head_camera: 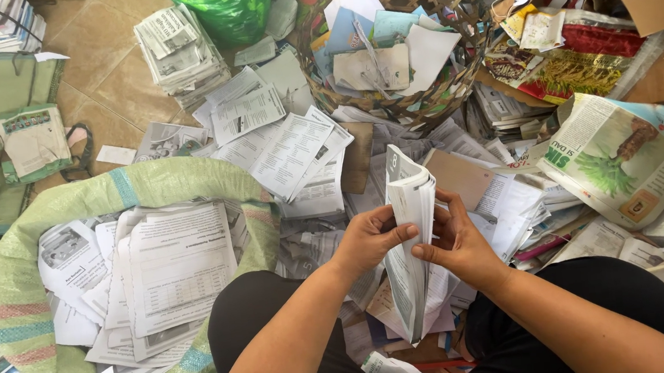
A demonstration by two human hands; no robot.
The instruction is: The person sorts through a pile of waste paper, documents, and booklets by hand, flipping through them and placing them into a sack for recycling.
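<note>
Left hand [366,240] and right hand [455,239] grip paper sheaf [411,227] upright | woven sack [15,266] part-filled with sheets | loose papers [296,153] on floor — many unsorted

Two hands [415,243], one booklet [410,236], one sack [23,265], one basket [444,5]

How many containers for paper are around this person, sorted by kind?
Green woven sack, open and holding printed sheets: 1
Woven basket, holding loose sheets: 1
Green plastic bag: 1
Total: 3

Both the left hand and right hand hold a paper bundle.
</note>
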